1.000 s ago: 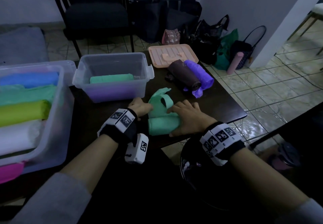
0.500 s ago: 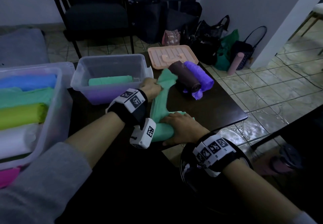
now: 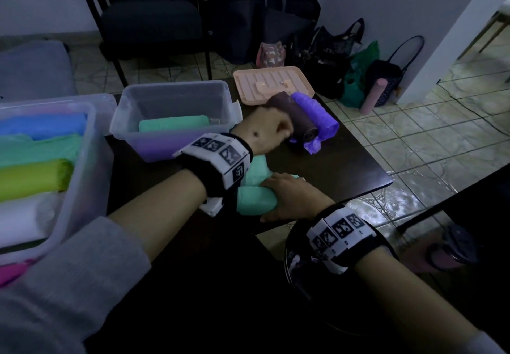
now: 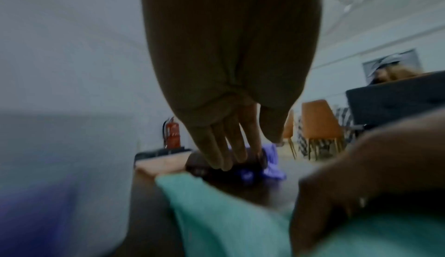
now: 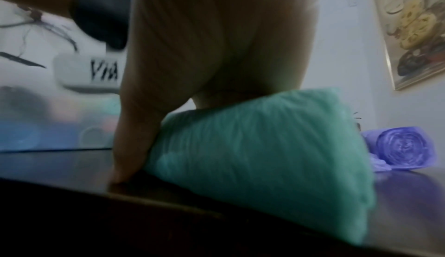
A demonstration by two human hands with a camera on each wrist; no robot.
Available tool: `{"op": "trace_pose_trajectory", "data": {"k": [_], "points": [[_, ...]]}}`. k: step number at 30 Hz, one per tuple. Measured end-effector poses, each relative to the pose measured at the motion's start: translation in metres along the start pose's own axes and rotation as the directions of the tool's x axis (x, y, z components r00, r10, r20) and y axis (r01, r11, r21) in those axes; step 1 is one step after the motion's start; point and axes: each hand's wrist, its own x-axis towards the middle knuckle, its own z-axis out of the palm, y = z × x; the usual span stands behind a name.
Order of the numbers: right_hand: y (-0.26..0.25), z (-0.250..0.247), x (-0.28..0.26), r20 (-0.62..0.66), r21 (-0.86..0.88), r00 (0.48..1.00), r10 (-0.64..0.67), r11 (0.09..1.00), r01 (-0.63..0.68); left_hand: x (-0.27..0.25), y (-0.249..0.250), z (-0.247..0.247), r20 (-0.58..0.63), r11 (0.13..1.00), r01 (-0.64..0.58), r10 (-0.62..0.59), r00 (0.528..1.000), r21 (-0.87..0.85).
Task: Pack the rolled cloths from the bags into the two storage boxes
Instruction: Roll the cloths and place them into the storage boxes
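Note:
A mint-green cloth roll (image 3: 255, 200) lies near the table's front edge, its loose end trailing away under my left wrist. My right hand (image 3: 287, 196) lies over the roll's right end and grips it, thumb down on the table; the right wrist view shows the same green roll (image 5: 265, 147). My left hand (image 3: 284, 130) reaches across to a brown roll (image 3: 298, 117) and touches it with fairly straight fingers (image 4: 228, 147). A purple roll (image 3: 317, 113) lies against the brown one. The small clear box (image 3: 176, 84) holds one green roll (image 3: 174, 123).
A large clear box (image 3: 93, 160) at the left holds several coloured rolls. A peach lid (image 3: 276, 77) lies at the table's far edge. Bags (image 3: 331, 58) and a pink roll (image 3: 372, 99) are on the floor beyond, with a dark chair (image 3: 151, 22) behind the boxes.
My left hand drew the green cloth's loose end away from me, let it go and moved on to the brown roll. My right hand stayed on the green roll.

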Motion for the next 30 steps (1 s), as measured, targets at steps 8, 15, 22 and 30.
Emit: {"op": "trace_pose_trajectory", "data": {"k": [8, 15, 22, 30], "points": [[-0.001, 0.006, -0.002, 0.004, 0.000, 0.999, -0.035, 0.999, 0.035, -0.018, -0.056, 0.051, 0.544, 0.974, 0.039, -0.158, 0.824, 0.223], [-0.010, -0.002, 0.001, -0.024, 0.040, 0.995, -0.101, 0.994, 0.101, -0.024, -0.067, 0.048, 0.554, 0.963, -0.068, -0.092, 0.827, 0.262], [-0.011, 0.004, 0.001, -0.007, 0.068, 0.999, -0.038, 0.997, 0.038, -0.027, -0.065, 0.049, 0.508, 0.963, -0.039, -0.105, 0.855, 0.266], [-0.014, 0.003, -0.002, -0.062, -0.017, 0.996, -0.061, 0.998, 0.060, -0.024, -0.068, 0.051, 0.508, 0.973, -0.006, -0.114, 0.854, 0.230]]}}
